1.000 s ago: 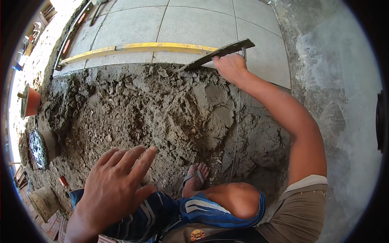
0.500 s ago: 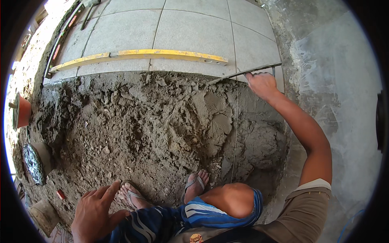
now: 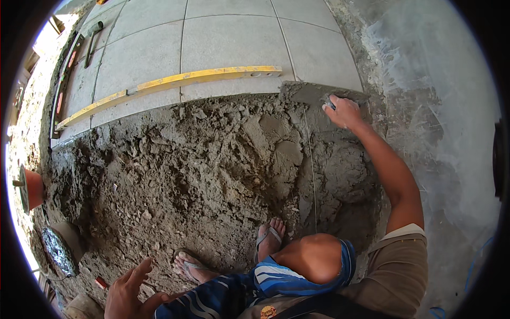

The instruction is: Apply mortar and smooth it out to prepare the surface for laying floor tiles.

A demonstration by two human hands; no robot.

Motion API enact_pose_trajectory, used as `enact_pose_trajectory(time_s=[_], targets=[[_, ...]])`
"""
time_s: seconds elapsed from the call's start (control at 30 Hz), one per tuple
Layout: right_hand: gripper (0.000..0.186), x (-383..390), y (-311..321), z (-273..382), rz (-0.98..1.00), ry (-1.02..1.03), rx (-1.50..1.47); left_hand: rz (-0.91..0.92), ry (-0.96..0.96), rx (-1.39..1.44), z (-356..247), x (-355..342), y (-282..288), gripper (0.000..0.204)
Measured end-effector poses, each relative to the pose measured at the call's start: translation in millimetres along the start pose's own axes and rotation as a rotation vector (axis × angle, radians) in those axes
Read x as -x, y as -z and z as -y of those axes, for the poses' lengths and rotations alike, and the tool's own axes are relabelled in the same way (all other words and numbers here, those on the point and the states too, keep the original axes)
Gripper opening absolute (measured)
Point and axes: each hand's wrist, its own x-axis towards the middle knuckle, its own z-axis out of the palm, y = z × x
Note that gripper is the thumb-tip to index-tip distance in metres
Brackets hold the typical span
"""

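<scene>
My right hand [image 3: 343, 112] grips the handle of a wide, mud-smeared flat trowel [image 3: 300, 91], which lies almost flat on the wet grey mortar [image 3: 223, 159] at the edge of the grey floor tiles [image 3: 234, 42]. A thin taut string [image 3: 313, 181] runs lengthwise over the mortar, passing under or beside the trowel. My left hand [image 3: 127, 292] is open and empty at the lower left, fingers apart, over the mortar beside my left leg. A long yellow straightedge [image 3: 164, 82] lies across the tiles, left of the trowel.
A dark spirit level [image 3: 68, 80] and a rubber mallet [image 3: 91, 40] lie on the left tiles. At the left stand an orange bucket [image 3: 33, 189], another bucket [image 3: 69, 242] and a dirty container [image 3: 79, 305]. My sandalled feet [image 3: 271, 239] are in the mortar. Smooth concrete [image 3: 435, 133] borders the right.
My right hand has moved rightward and down, and the trowel has tipped from edge-on to nearly flat on the mortar by the tiles. My left hand has dropped toward the lower edge.
</scene>
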Motion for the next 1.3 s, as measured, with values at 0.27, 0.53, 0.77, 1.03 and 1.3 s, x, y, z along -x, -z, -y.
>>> enact_pose_trajectory(time_s=[0.27, 0.53, 0.77, 1.03, 1.3], targets=[[0.047, -40.5, -24.2, 59.8, -0.077, -0.029, -0.219, -0.092, 0.033, 0.088, 27.6, -37.1, 4.7, 0.084], [0.038, -56.6, -32.3, 130.0, 0.079, 0.089, -0.281, -0.097, 0.02, 0.028, 4.9, -37.6, 11.6, 0.085], [0.037, -3.4, -35.0, 137.4, 0.156, 0.126, -0.323, -0.091, -0.1, -0.053, -9.8, -57.3, 17.7, 0.085], [0.037, 71.6, -35.9, 148.4, 0.006, 0.147, -0.309, 0.037, -0.041, -0.031, 15.7, -55.5, 18.8, 0.086], [0.039, -21.6, -17.3, 86.2, -0.212, 0.031, -0.226, -0.011, -0.139, -0.015, 12.5, -59.1, 21.5, 0.083]])
